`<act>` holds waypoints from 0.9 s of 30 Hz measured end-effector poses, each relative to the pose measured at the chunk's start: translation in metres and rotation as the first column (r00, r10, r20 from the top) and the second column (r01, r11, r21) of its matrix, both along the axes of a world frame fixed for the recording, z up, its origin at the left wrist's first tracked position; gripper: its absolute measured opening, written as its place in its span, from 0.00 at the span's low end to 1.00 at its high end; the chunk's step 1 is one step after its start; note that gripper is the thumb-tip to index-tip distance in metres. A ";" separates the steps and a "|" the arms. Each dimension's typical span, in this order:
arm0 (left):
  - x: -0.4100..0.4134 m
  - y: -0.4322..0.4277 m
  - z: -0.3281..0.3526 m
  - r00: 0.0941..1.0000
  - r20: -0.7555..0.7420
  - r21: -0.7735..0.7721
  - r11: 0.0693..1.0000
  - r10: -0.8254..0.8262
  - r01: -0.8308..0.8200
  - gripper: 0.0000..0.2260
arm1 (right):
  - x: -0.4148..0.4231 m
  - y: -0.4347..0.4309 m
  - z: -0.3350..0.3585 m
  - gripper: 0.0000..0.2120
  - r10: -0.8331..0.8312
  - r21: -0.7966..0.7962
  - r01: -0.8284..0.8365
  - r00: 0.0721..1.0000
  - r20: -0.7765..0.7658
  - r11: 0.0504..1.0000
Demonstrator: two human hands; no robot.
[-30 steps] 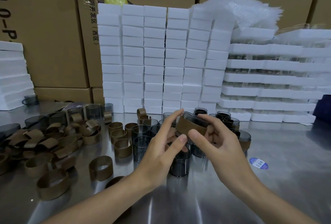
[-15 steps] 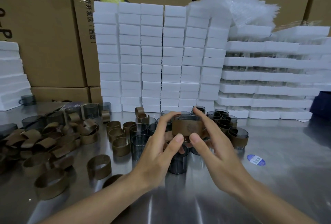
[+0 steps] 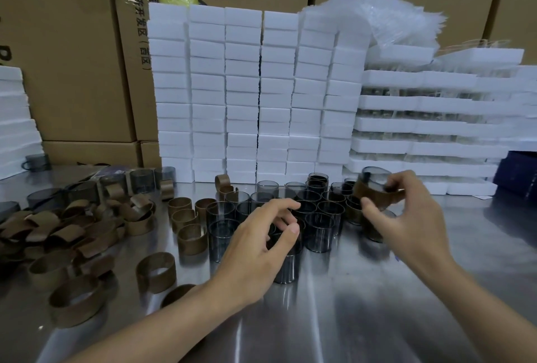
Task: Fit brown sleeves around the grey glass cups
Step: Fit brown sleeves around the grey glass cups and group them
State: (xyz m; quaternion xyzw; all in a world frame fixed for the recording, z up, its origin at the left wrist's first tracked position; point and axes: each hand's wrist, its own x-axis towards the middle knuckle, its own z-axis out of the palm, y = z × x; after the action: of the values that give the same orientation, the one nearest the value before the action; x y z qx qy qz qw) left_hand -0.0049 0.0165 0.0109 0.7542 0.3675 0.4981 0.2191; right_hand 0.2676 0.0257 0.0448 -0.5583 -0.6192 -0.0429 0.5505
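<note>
Head view: right hand point(image 3: 412, 217) pinches a grey cup point(image 3: 376, 178) in its brown sleeve point(image 3: 374, 198), mouth up, slightly tilted, over the bare cups point(image 3: 319, 220). Left hand point(image 3: 261, 240) hovers loose-fingered, holding nothing. Cardboard boxes point(image 3: 72, 57) show cut-off Chinese print.

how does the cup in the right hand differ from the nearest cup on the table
The held cup wears a brown sleeve; the nearest cup is bare. The held cup is lifted and slightly tilted in the right hand; the nearest cup stands upright on the table. Both are grey see-through glass of like shape.
</note>
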 end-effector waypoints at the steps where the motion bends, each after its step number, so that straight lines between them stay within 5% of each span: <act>1: 0.000 0.000 0.000 1.000 -0.007 0.003 1.000 0.005 -0.005 0.16 | 0.011 0.004 -0.001 0.16 -0.077 -0.014 0.077 0.997 0.007 0.997; 6: 0.000 0.000 0.002 1.000 0.002 0.008 1.000 0.024 -0.024 0.12 | 0.061 0.020 -0.006 0.18 -0.378 -0.188 0.369 0.926 -0.012 0.910; 10: 0.000 0.000 0.003 0.999 0.026 -0.003 1.000 0.031 -0.030 0.10 | 0.089 0.029 -0.023 0.17 -0.440 -0.368 0.434 0.895 0.074 0.822; 18: -0.002 0.000 0.003 0.999 -0.002 0.011 0.999 0.041 -0.041 0.08 | 0.099 0.049 -0.053 0.17 -0.296 -0.499 0.276 0.954 0.040 0.822; 27: -0.002 0.006 -0.001 0.990 -0.115 0.036 0.997 0.076 -0.072 0.08 | 0.076 0.043 -0.047 0.27 -0.025 -0.555 0.019 1.000 -0.004 0.831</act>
State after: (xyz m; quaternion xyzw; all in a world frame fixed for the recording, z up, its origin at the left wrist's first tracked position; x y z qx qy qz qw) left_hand -0.0071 0.0222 0.0097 0.7712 0.3995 0.4668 0.1665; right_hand 0.3439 0.0690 -0.0018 -0.7012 -0.5957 0.1353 0.3676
